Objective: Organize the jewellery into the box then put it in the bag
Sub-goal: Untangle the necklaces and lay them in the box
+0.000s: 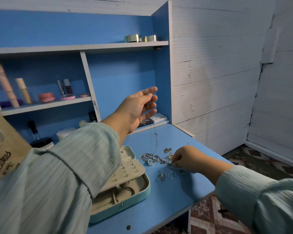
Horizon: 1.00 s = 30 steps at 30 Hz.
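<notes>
On the blue desk (159, 205) lies an open jewellery box (125, 196), pale turquoise outside and lined in cream, with its lower tray toward the desk's front edge and its lid leaning back behind a cream panel studded with small pegs. At least 1 large silver hoop (125, 190) rests in the lower tray beside a padded roll. Just right of the box a loose heap of jewellery (159, 159) spreads across the desk: chunky silver chain, several rings, small hoops and a few gold-toned pieces. The left hand (139, 107) is raised high above the desk, thumb and fingertips drawn together on a very fine silver chain (155, 132) that hangs straight down, its lower end dangling just above the heap. The right hand (188, 157) is down at the heap's right edge, fingers curled and pinching among the pieces; which piece it holds cannot be told. Both arms wear pale green crinkled sleeves (66, 166). A brown paper bag (5, 149) with dark script lettering stands at the far left, partly hidden by the left sleeve. Behind, blue shelves (108, 46) carry cosmetic tubes, pink compacts and 2 round metallic tins (139, 38).
</notes>
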Motion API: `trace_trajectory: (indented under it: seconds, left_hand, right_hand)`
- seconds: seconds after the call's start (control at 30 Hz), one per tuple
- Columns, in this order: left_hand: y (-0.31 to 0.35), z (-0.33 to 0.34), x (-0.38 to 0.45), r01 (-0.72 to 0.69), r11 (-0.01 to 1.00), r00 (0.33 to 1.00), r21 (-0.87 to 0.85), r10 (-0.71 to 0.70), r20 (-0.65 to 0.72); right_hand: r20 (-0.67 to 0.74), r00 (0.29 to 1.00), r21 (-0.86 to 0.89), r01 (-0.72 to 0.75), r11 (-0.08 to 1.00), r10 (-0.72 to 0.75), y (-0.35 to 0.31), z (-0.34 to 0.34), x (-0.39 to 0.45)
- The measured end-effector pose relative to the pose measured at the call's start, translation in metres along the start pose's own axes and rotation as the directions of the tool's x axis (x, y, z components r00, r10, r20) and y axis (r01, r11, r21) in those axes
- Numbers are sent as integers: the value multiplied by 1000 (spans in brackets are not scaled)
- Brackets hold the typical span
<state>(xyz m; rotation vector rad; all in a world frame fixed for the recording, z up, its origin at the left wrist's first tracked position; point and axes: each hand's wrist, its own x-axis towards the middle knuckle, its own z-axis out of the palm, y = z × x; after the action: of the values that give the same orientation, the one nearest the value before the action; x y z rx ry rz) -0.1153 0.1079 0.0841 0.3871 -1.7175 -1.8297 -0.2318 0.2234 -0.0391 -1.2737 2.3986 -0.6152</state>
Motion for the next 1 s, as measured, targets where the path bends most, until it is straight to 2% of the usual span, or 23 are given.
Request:
trace_trajectory:
  seconds: [0.2, 0.5, 0.6, 0.73, 0.83, 1.0]
  left_hand:
    - [-3, 2, 2, 35, 995, 999, 88, -36, 1]
    - [-7, -6, 0, 51, 991, 999, 125, -50, -11]
    - [-7, -7, -1, 54, 989, 999, 134, -55, -1]
    - [-3, -7, 1, 51, 988, 999, 146, -52, 1]
    - [2, -7, 2, 36, 987, 999, 153, -38, 6]
    - [8, -4, 2, 24, 978, 1000, 208, -25, 4]
  right_hand:
    - [8, 998, -325, -64, 943, 70, -3, 11, 20]
    - [88, 995, -478, 3, 878, 45, -15, 7, 20]
    - [119, 993, -437, 32, 899, 23, -20, -2, 21]
    - [71, 994, -273, 105, 956, -88, -32, -32, 19]
    - [-1, 992, -191, 120, 974, -123, -43, -53, 13]
    - [-148, 978, 87, 162, 983, -148, -58, -75, 8]
